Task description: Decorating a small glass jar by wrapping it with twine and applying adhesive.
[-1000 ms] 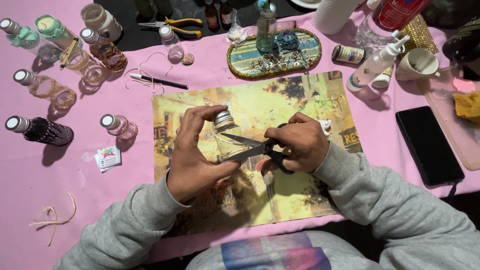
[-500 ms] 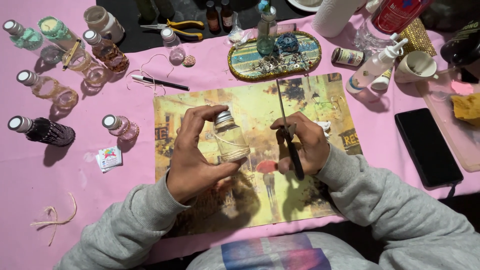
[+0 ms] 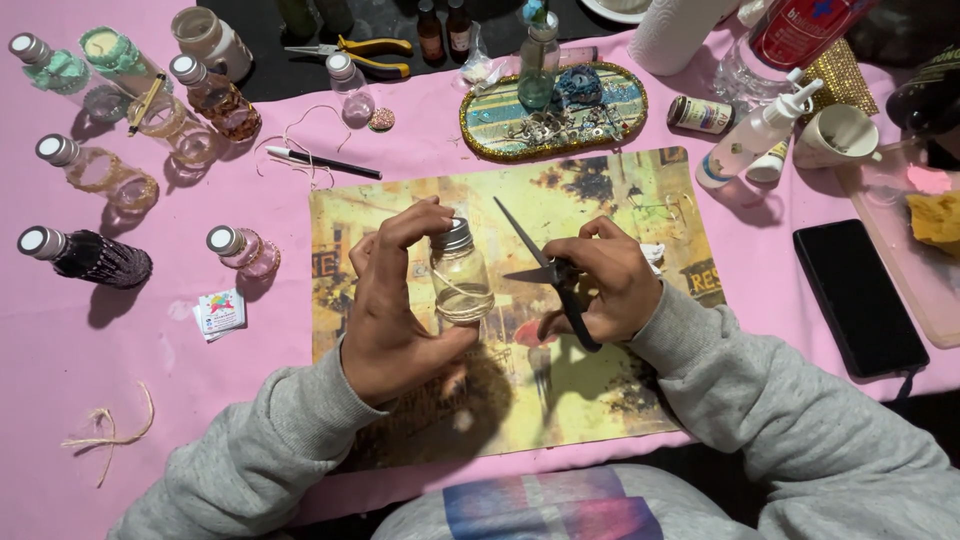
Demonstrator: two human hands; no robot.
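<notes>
My left hand (image 3: 400,305) holds a small clear glass bottle (image 3: 460,280) with a silver screw cap upright over a yellow picture mat (image 3: 620,200). Thin twine is wound around the bottle's lower part. My right hand (image 3: 600,280) grips black-handled scissors (image 3: 545,270). Their blades stand apart, one pointing up and left, the other toward the bottle. The blade tips are a short way right of the bottle.
Several small capped bottles (image 3: 245,250) stand on the pink cloth at left. A black pen (image 3: 325,162), yellow-handled pliers (image 3: 365,50), an oval beaded tray (image 3: 610,110), a glue bottle (image 3: 755,135), a cup (image 3: 835,135) and a black phone (image 3: 860,295) lie around. Twine scraps (image 3: 110,430) lie lower left.
The scissors were across the bottle, then swung upright and away; now their blades are spread and point back toward the bottle. My left hand has turned the bottle more upright.
</notes>
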